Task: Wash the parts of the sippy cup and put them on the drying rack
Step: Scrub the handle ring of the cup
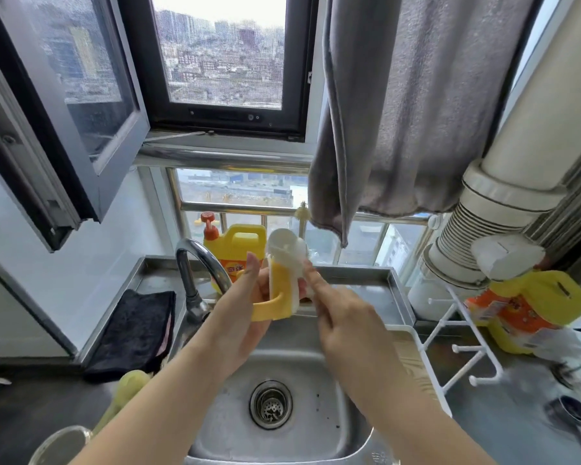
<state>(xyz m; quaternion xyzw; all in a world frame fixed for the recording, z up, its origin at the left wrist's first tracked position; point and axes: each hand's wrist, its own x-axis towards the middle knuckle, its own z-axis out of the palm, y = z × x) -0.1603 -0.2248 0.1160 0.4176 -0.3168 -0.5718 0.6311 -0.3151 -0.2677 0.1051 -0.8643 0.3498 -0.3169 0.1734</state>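
I hold the sippy cup (280, 286) above the steel sink (316, 397): a yellow body with a side handle and a white flip lid on top. My left hand (245, 303) is wrapped around its left side and handle. My right hand (336, 317) presses its fingers against the cup's white right side; whether it grips a separate part is hidden. The white drying rack (463, 333) with pegs stands to the right of the sink.
The curved faucet (198, 263) rises left of the cup with no water running. A yellow detergent bottle (235, 246) stands behind it. A black cloth (138, 330) lies at left, a second yellow bottle (524, 307) at right, a grey towel (416, 112) hangs above.
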